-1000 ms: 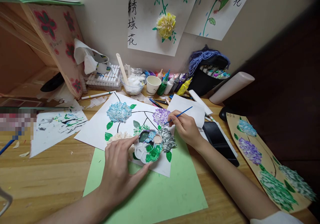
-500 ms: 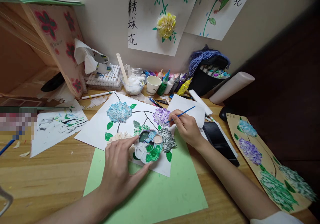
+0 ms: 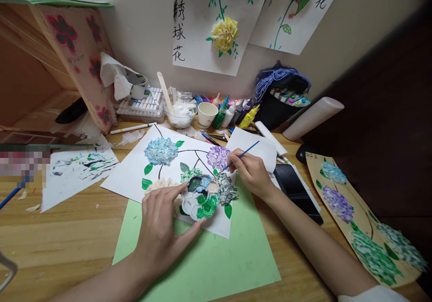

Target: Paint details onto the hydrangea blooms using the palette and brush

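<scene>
My left hand (image 3: 162, 221) grips the edge of a round white paint palette (image 3: 191, 205), its wells smeared with green, black, blue and beige. The palette hovers over the lower part of a white sheet (image 3: 123, 176) that carries raised blue, purple, grey and cream flowers with green leaves. Between the fingers of my right hand (image 3: 249, 169) is a thin blue paintbrush (image 3: 249, 148). Its tip points down-left, close to the purple flower (image 3: 218, 157) and the green leaf under it; whether it touches the paper I cannot tell. The palette hides part of the picture.
Beneath the sheet lies green paper (image 3: 216, 266). Behind it stand a paper cup (image 3: 207, 115), a bowl of white scraps (image 3: 180, 118) and paint bottles (image 3: 221, 115). A black case (image 3: 297, 191) and a finished flower picture (image 3: 337, 203) lie right; a paint-streaked sheet (image 3: 81, 167) lies left.
The paintbrush has shifted slightly left and down with my right hand, and its tip sits a little lower. My left hand and the palette have stayed in place.
</scene>
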`<state>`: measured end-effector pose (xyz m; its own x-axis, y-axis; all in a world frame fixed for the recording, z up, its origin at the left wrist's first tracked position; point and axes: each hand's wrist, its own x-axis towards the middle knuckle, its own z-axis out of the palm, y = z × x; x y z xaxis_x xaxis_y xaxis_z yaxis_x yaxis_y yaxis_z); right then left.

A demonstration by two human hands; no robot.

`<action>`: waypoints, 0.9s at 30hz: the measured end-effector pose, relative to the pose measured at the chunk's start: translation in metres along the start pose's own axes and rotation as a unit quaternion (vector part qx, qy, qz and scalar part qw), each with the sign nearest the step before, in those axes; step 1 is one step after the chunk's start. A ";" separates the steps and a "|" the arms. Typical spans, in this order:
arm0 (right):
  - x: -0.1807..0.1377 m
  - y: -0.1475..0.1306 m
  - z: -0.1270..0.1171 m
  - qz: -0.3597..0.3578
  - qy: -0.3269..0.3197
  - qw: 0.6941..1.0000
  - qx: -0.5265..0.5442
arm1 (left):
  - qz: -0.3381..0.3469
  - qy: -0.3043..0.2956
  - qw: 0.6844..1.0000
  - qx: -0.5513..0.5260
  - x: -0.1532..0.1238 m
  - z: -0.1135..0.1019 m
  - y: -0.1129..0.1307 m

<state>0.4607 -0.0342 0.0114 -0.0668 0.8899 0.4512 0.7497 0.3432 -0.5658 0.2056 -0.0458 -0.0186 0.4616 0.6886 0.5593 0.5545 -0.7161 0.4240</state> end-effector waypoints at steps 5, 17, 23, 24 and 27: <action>0.000 0.000 0.000 -0.006 0.003 1.000 -0.016 | 0.004 0.002 1.000 0.002 0.000 0.000 0.000; -0.001 0.001 0.001 0.014 -0.002 1.000 0.015 | 0.004 0.003 1.000 0.004 -0.001 0.000 -0.001; -0.001 0.003 0.002 0.019 -0.006 1.000 0.018 | 0.004 0.004 1.000 0.005 0.000 0.000 -0.001; -0.001 0.003 0.002 0.021 -0.007 1.000 0.020 | 0.004 0.006 1.000 0.004 0.001 0.000 0.000; -0.001 0.002 0.001 0.022 0.005 1.000 0.019 | 0.004 0.006 1.000 0.002 0.001 0.000 0.000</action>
<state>0.4616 -0.0338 0.0089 -0.0272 0.9011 0.4328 0.7258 0.3155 -0.6113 0.2063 -0.0453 -0.0183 0.4575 0.6820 0.5705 0.5545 -0.7204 0.4166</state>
